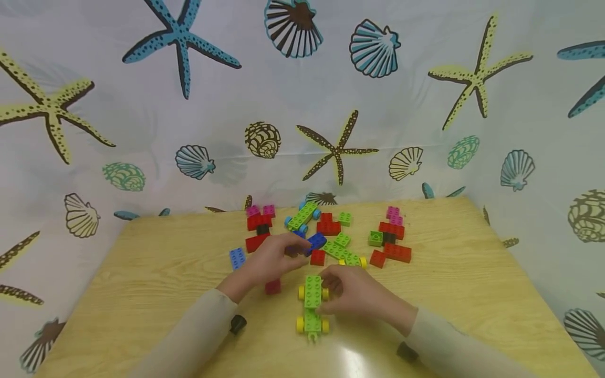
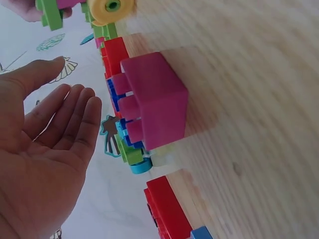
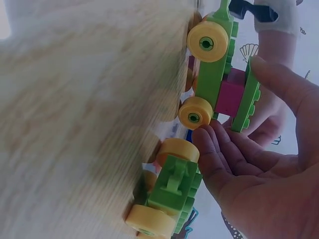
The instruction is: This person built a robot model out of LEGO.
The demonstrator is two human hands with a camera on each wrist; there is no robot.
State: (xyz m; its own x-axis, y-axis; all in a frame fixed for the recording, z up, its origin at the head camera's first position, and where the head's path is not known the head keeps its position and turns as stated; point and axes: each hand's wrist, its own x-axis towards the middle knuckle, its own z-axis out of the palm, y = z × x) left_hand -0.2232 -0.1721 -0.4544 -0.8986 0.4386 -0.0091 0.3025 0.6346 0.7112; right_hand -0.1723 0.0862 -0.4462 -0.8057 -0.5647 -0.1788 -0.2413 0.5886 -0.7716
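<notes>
We see the fingers (image 3: pixel 214 144) of the right hand (image 1: pixel 356 294) curled against the side of the green wheeled car (image 1: pixel 312 304), thumb lying along its top plate, so they clamp on it. The fingers (image 2: pixel 75 114) of the left hand (image 1: pixel 269 257) lie straight and loosely apart in the wrist view, holding nothing; from the head view they hover just beyond the car, beside a blue brick (image 1: pixel 315 241).

The car lies in the middle of the worktop (image 1: pixel 142 283), its long axis running from us toward the far edge, a small hitch at its near end. It is two lime-green plastic chassis in a row, each on round yellow wheels (image 3: pixel 207 41), the farther one carrying a magenta block under a studded green plate. The plastic is smooth and glossy, the studs round.

Left of the car rests a magenta cube (image 2: pixel 154 99). Beyond the car red, green, pink and blue bricks (image 1: pixel 389 247) lie scattered. The worktop is pale wood with visible grain, and behind it hangs a curtain (image 1: pixel 142 105) printed with starfish and shells.
</notes>
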